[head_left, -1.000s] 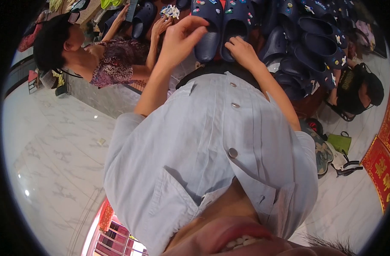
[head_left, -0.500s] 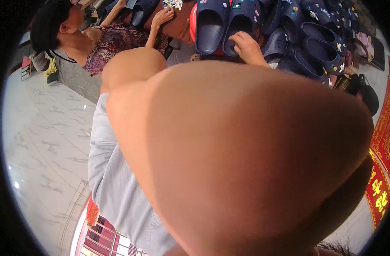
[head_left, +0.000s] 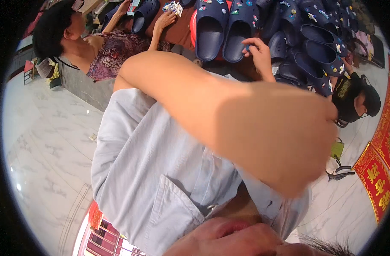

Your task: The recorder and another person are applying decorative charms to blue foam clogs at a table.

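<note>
My left forearm reaches across the middle of the view, and my left hand (head_left: 284, 141) looms large and blurred close to the camera. Its fingers are hidden, and what it may hold cannot be made out. Farther off, my right hand (head_left: 259, 54) has its thumb and fingers pinched on a small blue charm (head_left: 247, 48). It hovers at the open heel end of a navy clog (head_left: 236, 42) dotted with colourful charms. The matching clog (head_left: 209, 40) lies just left of it. More navy clogs (head_left: 317, 53) crowd together on the right.
At the far left a person (head_left: 114, 55) sits with one hand by a heap of white charms (head_left: 172, 7) and a phone (head_left: 133, 6) in the other. Another person in black (head_left: 350, 100) is at the right. A red banner (head_left: 376, 175) hangs beyond the tiled floor (head_left: 45, 141).
My left hand has drawn away from the camera, uncovering my pale blue shirt. My right hand has shifted slightly right and now shows the small blue charm in its fingers.
</note>
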Available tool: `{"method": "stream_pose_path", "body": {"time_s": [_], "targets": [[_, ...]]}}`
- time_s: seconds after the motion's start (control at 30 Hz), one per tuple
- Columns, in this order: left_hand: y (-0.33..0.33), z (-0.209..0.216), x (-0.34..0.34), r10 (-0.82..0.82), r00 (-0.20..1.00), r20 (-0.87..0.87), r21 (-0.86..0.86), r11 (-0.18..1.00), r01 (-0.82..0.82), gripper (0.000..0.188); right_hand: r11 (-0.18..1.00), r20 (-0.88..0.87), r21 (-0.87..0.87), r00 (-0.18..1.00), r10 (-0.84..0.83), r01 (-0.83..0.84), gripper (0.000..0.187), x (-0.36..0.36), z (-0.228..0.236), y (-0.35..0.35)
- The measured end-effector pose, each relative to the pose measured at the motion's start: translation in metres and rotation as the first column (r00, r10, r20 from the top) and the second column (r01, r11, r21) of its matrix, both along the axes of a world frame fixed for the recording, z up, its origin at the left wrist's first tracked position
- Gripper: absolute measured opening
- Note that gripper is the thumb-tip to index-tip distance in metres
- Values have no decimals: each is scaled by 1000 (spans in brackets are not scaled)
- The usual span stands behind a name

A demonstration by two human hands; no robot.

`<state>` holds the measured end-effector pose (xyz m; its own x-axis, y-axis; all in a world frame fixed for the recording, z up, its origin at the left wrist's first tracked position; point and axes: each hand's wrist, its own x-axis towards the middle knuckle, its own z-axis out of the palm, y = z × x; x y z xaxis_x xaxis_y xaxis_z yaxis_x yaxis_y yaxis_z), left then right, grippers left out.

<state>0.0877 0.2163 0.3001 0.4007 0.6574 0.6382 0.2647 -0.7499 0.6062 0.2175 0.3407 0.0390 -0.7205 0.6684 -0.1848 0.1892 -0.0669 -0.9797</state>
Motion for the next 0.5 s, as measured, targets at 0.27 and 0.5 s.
{"method": "stream_pose_path", "body": {"time_s": [0.27, 0.5], "targets": [[34, -129, -57, 550, 728, -408, 84, 817, -571, 47, 895, -159, -429, 965, -209, 123, 15, 14, 11, 15], [14, -262, -105, 820, 262, -510, -66, 266, -962, 80, 944, -99, 329, 995, 9, 24, 20, -48, 16, 59]]}}
